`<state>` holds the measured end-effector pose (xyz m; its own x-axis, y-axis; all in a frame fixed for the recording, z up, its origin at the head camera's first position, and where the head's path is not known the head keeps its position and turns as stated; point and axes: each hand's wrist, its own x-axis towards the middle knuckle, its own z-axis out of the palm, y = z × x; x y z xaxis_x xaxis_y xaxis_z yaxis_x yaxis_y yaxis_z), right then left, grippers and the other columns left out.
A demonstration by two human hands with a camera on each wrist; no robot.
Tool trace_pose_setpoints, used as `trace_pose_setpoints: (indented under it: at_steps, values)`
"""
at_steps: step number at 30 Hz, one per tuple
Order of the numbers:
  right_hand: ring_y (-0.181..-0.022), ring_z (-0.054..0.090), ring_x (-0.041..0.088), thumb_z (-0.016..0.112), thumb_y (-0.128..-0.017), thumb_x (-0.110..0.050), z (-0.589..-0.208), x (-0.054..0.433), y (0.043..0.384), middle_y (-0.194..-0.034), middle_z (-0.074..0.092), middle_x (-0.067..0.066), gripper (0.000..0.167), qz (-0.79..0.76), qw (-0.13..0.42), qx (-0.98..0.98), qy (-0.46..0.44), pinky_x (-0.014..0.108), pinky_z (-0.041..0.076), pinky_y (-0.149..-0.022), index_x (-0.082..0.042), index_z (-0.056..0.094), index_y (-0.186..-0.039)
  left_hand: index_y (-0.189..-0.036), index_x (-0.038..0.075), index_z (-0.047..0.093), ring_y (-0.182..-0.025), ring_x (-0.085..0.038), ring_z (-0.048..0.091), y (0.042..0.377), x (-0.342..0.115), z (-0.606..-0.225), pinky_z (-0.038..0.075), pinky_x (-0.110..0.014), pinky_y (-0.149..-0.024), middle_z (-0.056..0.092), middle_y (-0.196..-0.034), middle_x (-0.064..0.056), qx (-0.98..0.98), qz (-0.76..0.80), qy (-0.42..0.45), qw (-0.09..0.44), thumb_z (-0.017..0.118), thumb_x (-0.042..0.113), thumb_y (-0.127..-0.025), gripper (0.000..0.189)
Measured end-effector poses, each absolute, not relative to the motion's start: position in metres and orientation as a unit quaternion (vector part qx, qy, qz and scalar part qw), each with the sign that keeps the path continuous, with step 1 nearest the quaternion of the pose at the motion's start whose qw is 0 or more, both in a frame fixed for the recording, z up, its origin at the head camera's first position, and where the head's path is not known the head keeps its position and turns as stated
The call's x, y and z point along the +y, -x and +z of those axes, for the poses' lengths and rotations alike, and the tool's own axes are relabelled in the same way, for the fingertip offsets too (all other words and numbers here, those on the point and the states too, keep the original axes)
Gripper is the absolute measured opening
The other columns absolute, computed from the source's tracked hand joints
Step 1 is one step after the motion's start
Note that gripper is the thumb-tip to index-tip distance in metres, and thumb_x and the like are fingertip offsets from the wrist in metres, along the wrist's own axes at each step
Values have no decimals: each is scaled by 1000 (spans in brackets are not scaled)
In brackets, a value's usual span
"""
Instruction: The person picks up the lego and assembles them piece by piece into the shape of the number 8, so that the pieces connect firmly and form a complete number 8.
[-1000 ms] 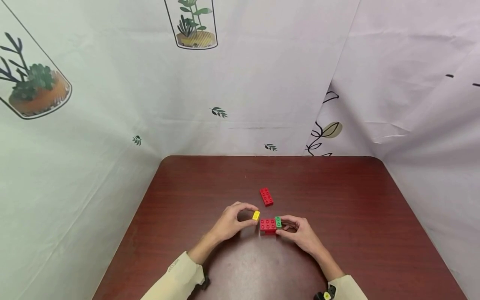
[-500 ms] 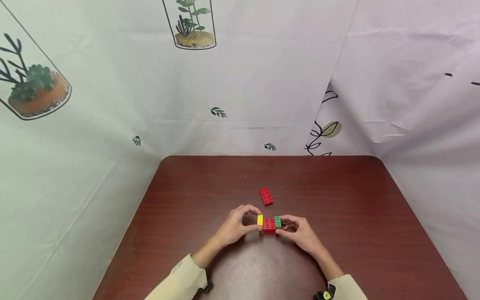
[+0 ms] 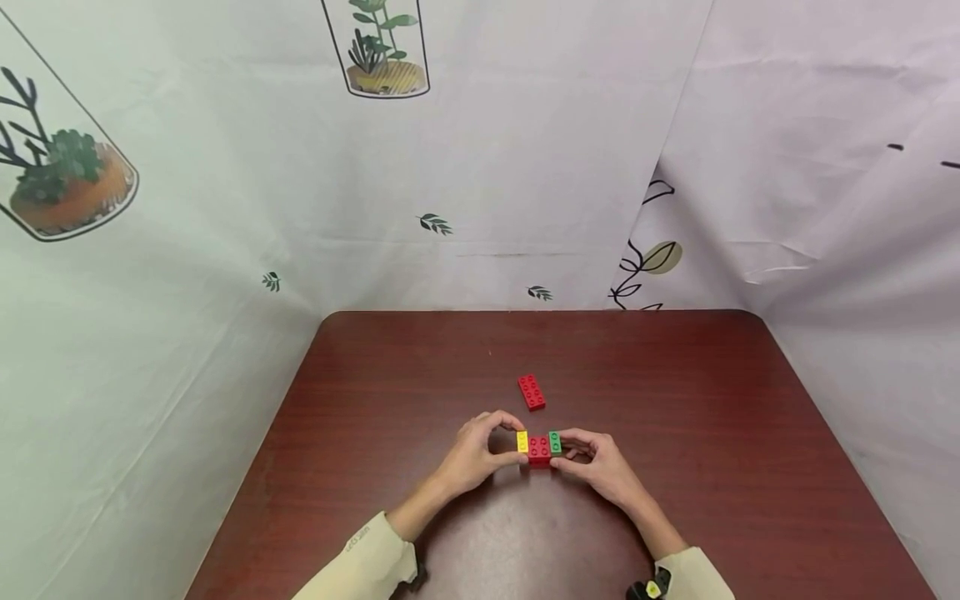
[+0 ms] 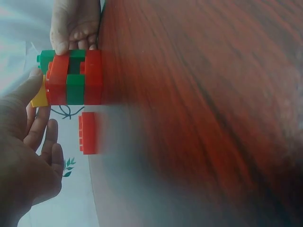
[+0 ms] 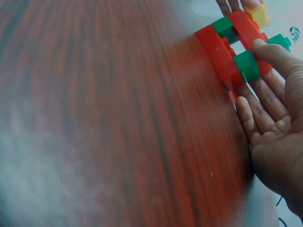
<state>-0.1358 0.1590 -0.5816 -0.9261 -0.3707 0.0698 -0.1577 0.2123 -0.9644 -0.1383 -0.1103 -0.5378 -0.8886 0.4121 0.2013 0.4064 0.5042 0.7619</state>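
A stack of toy building bricks stands on the table between my hands: a red brick at the bottom, small green bricks with a gap between them, and a red brick (image 3: pixel 539 451) above. On its right end sits a small green brick (image 3: pixel 555 442). My left hand (image 3: pixel 474 454) pinches a small yellow brick (image 3: pixel 522 442) between thumb and fingers at the left end of the upper red brick; whether it is fully seated I cannot tell. With thumb and fingers my right hand (image 3: pixel 606 472) grips the stack's right end, the thumb near the upper red brick (image 5: pixel 247 29).
Behind the stack a loose red brick (image 3: pixel 532 392) lies studs up on the brown table (image 3: pixel 652 375). White printed cloth (image 3: pixel 495 167) hangs around the table's back and sides.
My left hand has moved right with the yellow brick, from beside the stack to over the left end of the upper red brick. The right hand has kept its grip in place.
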Motion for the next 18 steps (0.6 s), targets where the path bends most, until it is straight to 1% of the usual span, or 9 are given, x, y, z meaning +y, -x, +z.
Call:
trace_pose_setpoints:
  at_steps: [7,11,18]
  values:
    - [-87,73,17,86,-91,-12,-583,159,136,-112,76,12,37,-606,87,771,176,27,60,-77,-1,74,-125,-115,25,73,-109,-22,65,134,-107,-539,48,-44,-96,73,-111,14,883,411,-225,-29,92,30,-85,35]
    - [-87,73,16,86,-91,-13,-583,159,136,-112,76,11,38,-605,85,772,174,27,59,-76,-1,74,-125,-115,23,74,-108,-20,65,132,-106,-540,49,-45,-95,74,-111,11,885,401,-230,-54,92,29,-85,36]
    - [-85,72,15,86,-91,-10,-584,159,137,-110,76,12,36,-608,77,768,186,27,59,-75,0,74,-124,-115,22,76,-103,-17,67,130,-106,-546,51,-41,-89,77,-110,7,885,387,-241,-96,92,31,-84,36]
